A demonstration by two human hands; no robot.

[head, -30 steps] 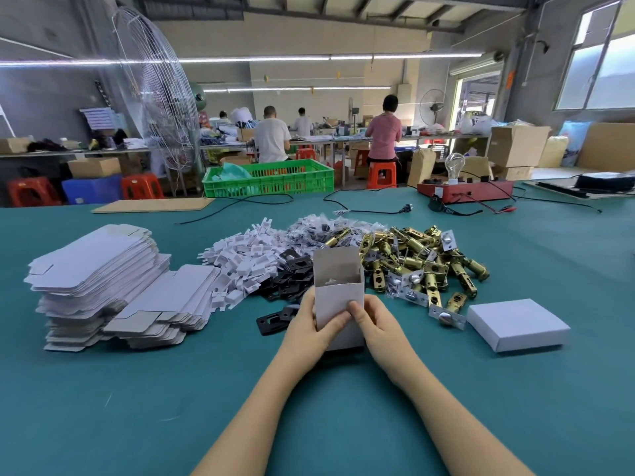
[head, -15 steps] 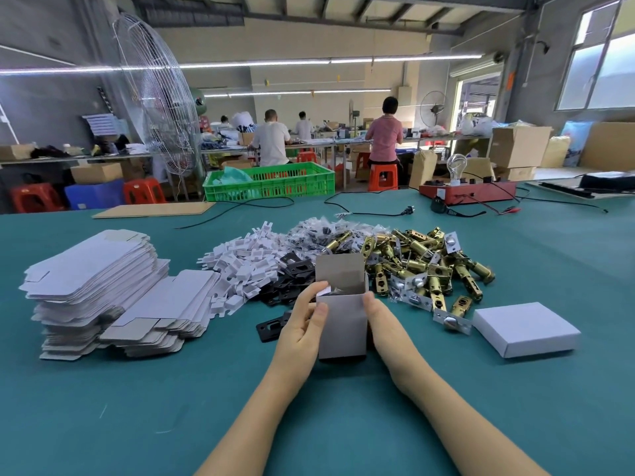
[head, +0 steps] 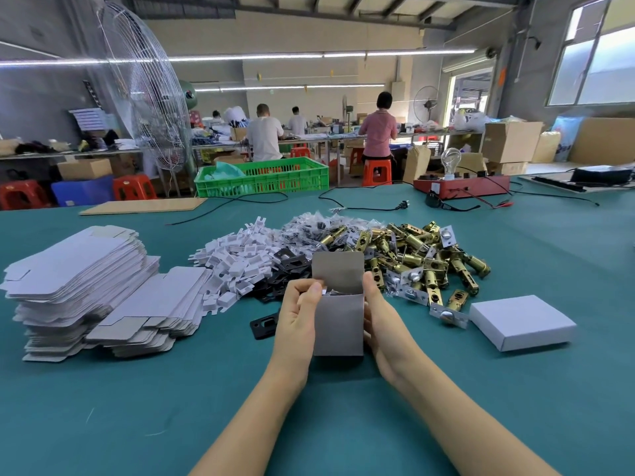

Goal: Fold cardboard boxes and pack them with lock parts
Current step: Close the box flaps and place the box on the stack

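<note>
Flat blanks (head: 75, 290): two stacks of unfolded white cardboard at far L of the table (head: 103, 417); taller stack outermost, lower one slumped against it on its R side.
White clips (head: 237, 262): heap of small white plastic bits, just R of the blanks.
Black plates (head: 287, 269): dark strike plates piled betw. the white clips & my box; one loose plate (head: 264, 325) lies flat on the table just L of my L wrist.
My L hand (head: 297, 319): wrapped on the L side of the box, thumb & fingers curled at its top L corner, pinching the edge there.
Box (head: 338, 324): grey cardboard box, upright, bottom on the table, held betw. both my hands at centre. Top open, lid flap (head: 338, 273) standing up at the back. Something pale/shiny shows inside the mouth, can't tell what.
My R hand (head: 379, 324): pressed along the R side of the box, fingers fairly straight, fingertips up by the rim. Holding it steady, no wrap round it.
Brass latches (head: 422, 259): big heap of gold-colour latch bolts w/ silver faceplates, behind & R of the box; a few strays spill toward me.
Bagged bits (head: 319, 225): small clear bags, back of the heap, betw. clips & latches.
Closed box (head: 522, 321): flat white box, shut, far R on the table, apart from the latches.
</note>
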